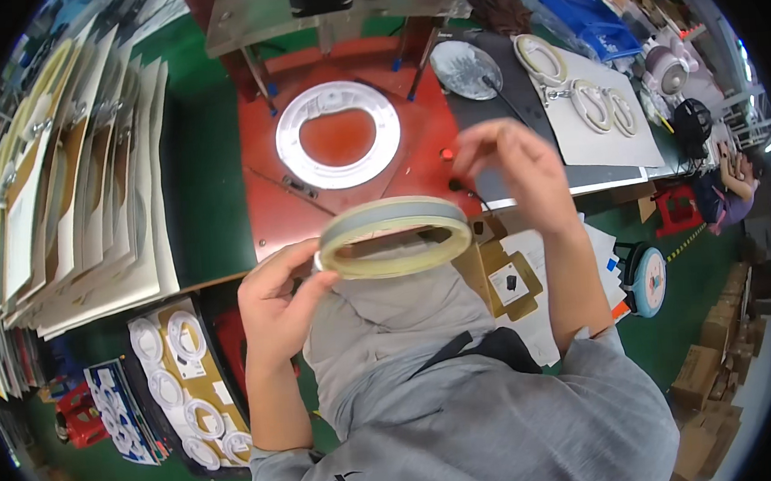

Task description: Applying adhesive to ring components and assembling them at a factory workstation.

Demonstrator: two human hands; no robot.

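Above my lap, my left hand (284, 292) holds a pale yellow ring (396, 262) with a grey band round its side, thumb and fingers pinching its left end. The ring is tilted, so its opening looks like a narrow oval. My right hand (519, 164) is raised to the right of the ring, apart from it. Its fingers are loosely bent and spread, slightly blurred, and nothing shows between them. A white ring-shaped part (340, 165) lies flat on the red base plate (428, 153) of a bench press (335, 25), beyond the held ring.
Upright cardboard sheets (69, 191) crowd the left of the bench. On the right are a clear round dish (467, 69), a white board (588, 132) with several rings, and blue bins (580, 12). Below left, a tray (173, 340) bears white rings. An opened carton (509, 281) lies below right.
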